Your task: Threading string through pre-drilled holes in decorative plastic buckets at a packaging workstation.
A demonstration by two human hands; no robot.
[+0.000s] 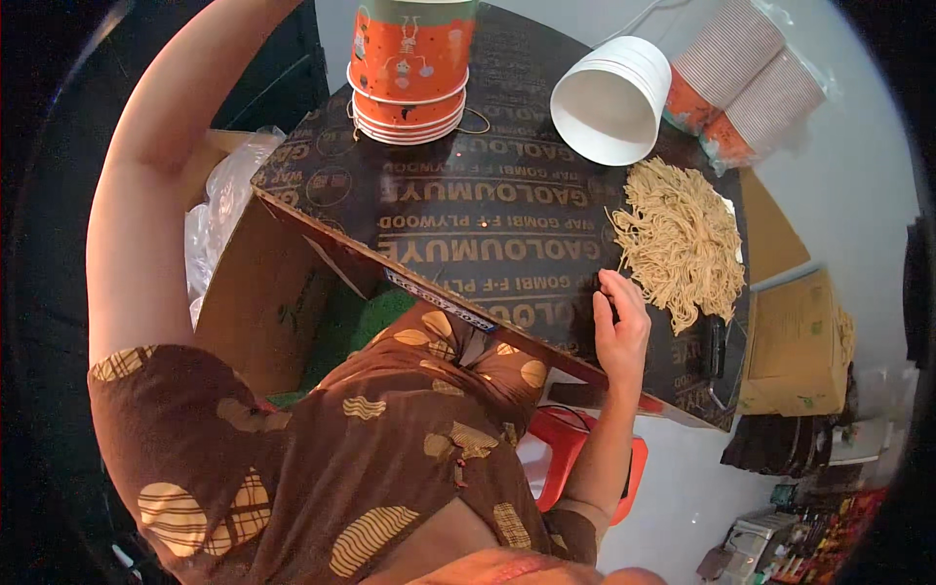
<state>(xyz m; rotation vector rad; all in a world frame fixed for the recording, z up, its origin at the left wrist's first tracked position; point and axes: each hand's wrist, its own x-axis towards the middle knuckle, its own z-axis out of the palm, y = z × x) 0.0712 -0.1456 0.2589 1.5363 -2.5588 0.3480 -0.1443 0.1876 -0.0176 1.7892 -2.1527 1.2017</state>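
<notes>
Your right hand (622,317) is over the near right part of the table (487,185), just beside the left edge of the heap of tan strings (680,244). Its fingers are half curled and its thumb sits slightly apart from them; from this angle you can't tell whether a strand is pinched there. Your left arm (146,127) is raised and runs out past the upper edge, so its hand is hidden and you can't tell how it stands.

The orange cups (409,68) stand stacked at the far left of the table, white rims at the lower end, with a thin string loop (478,121) beside them. The white cups (609,107) lie nested on their side, mouth toward you, just beyond the strings. Wrapped cups (729,54) in clear plastic are to their right. A black tool (718,348) lies just nearer than the strings. A red stool (558,448) shows beneath your right forearm.
</notes>
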